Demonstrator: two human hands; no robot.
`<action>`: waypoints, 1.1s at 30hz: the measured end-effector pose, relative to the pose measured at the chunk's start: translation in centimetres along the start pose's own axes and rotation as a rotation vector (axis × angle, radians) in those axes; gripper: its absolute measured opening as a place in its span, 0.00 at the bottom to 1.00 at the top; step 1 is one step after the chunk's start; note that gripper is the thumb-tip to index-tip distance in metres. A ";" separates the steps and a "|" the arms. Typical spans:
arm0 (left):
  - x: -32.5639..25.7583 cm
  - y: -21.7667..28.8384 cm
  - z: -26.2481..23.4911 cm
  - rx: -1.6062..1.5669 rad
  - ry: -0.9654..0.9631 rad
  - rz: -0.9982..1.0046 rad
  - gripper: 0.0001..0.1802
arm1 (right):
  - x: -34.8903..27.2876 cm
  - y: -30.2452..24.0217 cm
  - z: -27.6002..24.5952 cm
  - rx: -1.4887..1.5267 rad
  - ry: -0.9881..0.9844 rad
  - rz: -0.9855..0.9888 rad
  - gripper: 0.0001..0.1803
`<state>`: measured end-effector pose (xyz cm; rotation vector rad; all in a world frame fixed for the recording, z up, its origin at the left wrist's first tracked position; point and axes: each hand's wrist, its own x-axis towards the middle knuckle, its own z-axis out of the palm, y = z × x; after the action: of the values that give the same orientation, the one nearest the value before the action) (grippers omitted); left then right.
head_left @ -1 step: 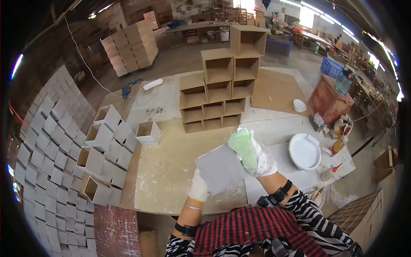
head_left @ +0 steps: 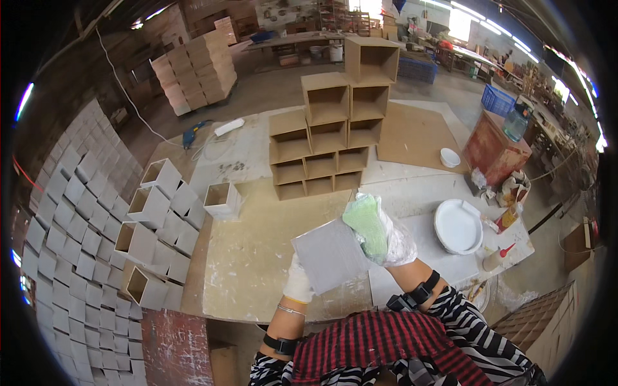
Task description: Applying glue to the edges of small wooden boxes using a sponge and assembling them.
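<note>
A grey, square-faced box (head_left: 329,256) is tilted up above the table's front part. My left hand (head_left: 298,282), in a white glove, grips it at its lower left edge; most of those fingers are hidden behind it. My right hand (head_left: 402,246), in a white glove with clear plastic over it, is closed on a pale green cloth (head_left: 365,222). The cloth touches the box's upper right edge. Whether the box is hollow does not show from this side.
Brown open-fronted boxes (head_left: 322,164) stand stacked at the table's far side. Grey-white boxes (head_left: 151,206) are piled at the left, with one (head_left: 223,202) standing apart on the table. At right are a white basin (head_left: 458,228), a red-tipped bottle (head_left: 496,258) and a small bowl (head_left: 450,157).
The grey box and my left hand have shifted very slightly to the left. My right hand with the green cloth stays almost in place.
</note>
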<state>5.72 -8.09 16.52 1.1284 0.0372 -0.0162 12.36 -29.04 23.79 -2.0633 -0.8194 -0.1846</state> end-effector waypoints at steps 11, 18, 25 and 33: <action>-0.3 -0.5 2.7 -0.349 0.046 -0.156 0.30 | 3.4 -4.8 -5.5 -0.412 -0.040 -0.575 0.15; -1.2 0.4 5.5 -0.348 -0.068 -0.339 0.32 | 3.6 -1.7 -4.2 -0.495 -0.379 -0.666 0.15; -2.9 -1.0 4.2 0.584 -0.137 0.069 0.28 | 4.6 -3.9 -5.5 -0.411 -0.301 -0.800 0.15; -3.8 -1.0 3.5 1.142 -0.195 0.439 0.27 | 5.0 0.6 -5.4 -0.388 -0.226 -0.657 0.15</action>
<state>1.94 -11.72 17.30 2.2476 -0.4463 0.2762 17.48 -31.09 28.63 -2.1142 -1.7000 -0.5086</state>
